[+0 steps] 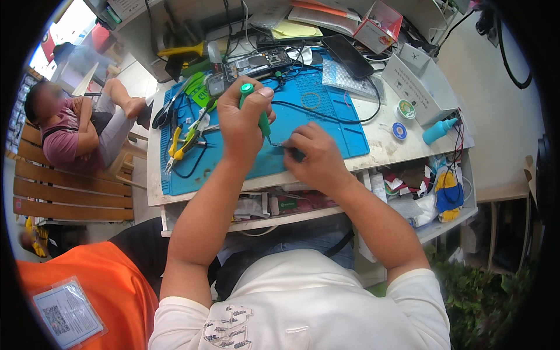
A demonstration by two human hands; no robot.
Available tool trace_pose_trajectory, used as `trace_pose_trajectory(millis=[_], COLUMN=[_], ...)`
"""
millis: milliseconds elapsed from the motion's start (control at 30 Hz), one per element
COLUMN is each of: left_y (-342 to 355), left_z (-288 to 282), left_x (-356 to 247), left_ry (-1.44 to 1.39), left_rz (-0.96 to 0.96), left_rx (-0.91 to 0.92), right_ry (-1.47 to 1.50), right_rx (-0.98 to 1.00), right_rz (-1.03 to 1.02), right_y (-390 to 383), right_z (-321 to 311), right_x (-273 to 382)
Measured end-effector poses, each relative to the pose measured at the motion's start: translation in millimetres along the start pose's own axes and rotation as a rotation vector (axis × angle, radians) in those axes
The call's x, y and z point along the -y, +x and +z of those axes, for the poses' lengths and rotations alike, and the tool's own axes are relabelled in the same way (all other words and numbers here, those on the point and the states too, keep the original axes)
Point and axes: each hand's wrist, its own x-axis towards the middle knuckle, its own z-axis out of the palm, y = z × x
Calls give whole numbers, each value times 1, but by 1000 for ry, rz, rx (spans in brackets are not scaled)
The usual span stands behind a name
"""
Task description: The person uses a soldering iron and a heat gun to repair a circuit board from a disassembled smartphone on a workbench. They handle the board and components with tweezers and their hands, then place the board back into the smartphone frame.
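In my left hand is a green screwdriver, fingers wrapped round its handle and the round cap at the top. Its tip points down to a small part beside my right fingertips, just over the blue work mat. My right hand is closed in a pinch on a small dark piece, too small and covered to name. Left of my hands lie yellow-handled pliers and other hand tools. Beyond my left hand rests an opened phone with its inner parts showing.
A black phone lies on bubble wrap at the back right. Nearby are a white box, solder spools and a teal bottle. An open drawer sits below. People sit at the left.
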Motion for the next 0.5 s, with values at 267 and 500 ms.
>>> trace_pose_trajectory(millis=[267,500], left_y=[-3,-5], left_z=[6,11], left_x=[5,3], left_ry=[128,84], left_rz=[54,56], left_rx=[70,59], right_ry=[2,4], right_rx=[7,22], right_rz=[-7,-14], right_y=[-1,-1], right_z=[0,-1], right_x=[0,0])
